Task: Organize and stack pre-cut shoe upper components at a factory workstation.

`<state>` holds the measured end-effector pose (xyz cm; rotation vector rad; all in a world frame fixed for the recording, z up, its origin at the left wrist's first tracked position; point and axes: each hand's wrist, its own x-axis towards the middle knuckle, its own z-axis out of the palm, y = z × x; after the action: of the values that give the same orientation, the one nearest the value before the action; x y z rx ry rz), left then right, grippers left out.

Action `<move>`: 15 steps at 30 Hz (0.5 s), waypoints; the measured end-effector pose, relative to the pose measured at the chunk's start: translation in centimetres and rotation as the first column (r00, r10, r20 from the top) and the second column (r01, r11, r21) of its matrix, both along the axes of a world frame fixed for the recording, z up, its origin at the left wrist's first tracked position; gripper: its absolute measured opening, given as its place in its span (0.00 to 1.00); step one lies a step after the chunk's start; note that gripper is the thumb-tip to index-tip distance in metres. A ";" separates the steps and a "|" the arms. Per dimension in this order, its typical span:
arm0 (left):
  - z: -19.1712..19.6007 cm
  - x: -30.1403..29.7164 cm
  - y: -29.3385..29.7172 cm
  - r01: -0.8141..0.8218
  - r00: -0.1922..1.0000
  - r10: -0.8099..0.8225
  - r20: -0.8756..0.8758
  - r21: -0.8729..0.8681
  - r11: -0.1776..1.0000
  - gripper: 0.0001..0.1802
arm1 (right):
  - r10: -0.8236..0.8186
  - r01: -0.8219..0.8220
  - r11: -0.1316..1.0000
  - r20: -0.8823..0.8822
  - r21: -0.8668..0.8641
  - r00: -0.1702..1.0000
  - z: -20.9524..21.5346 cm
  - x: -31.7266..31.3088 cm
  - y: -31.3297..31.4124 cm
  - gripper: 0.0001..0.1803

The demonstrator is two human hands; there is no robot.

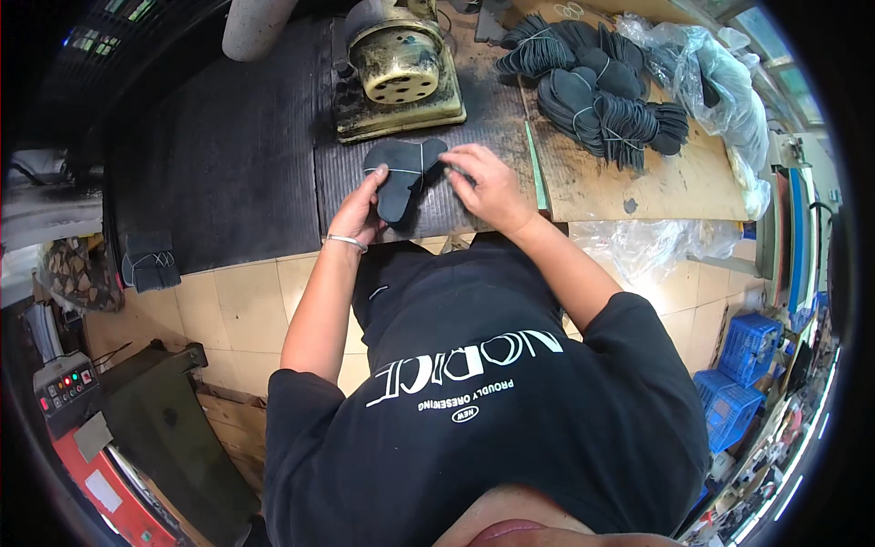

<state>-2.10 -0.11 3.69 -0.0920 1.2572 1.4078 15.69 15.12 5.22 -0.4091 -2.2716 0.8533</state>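
Observation:
A bundle of black insole-shaped pieces (397,190), bound by a thin pale band (401,170), is held over the front of the bench. My left hand (358,208) grips its left side, thumb on top and the other fingers mostly hidden beneath. At the bundle's right end is my right hand (488,187), its fingers bent and their tips close against the edge. Whether those fingertips pinch the band or the pieces is too small to make out.
Behind the bundle stands a worn machine with a round, holed housing (401,73). More banded black bundles (602,100) lie at the right on the wooden board (674,187), beside clear plastic bags (729,91). Blue crates (729,401) sit low at right; a control box (68,387) is at left.

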 end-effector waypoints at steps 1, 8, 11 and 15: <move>-0.4 0.0 -0.2 0.001 1.000 -0.001 -0.001 -0.001 1.000 0.29 | -0.001 0.001 1.000 -0.001 -0.001 1.000 0.0 -0.4 -0.5 0.12; 0.7 0.8 -1.0 0.014 0.998 -0.009 -0.058 0.090 0.996 0.20 | 0.135 -0.118 0.989 0.242 -0.086 0.961 1.2 -3.3 0.2 0.09; 0.1 1.0 -1.1 -0.007 0.997 0.012 -0.073 0.063 0.998 0.22 | 0.226 -0.252 0.968 0.435 0.003 0.871 1.5 -4.6 1.2 0.09; -1.1 1.1 -1.4 -0.043 0.995 0.053 -0.086 0.106 0.993 0.22 | 0.262 -0.363 0.931 0.634 0.033 0.728 2.9 -6.4 1.6 0.09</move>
<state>-0.97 -1.48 2.62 0.0116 1.2591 1.5304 9.28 16.70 8.08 -0.2540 -3.0763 0.7646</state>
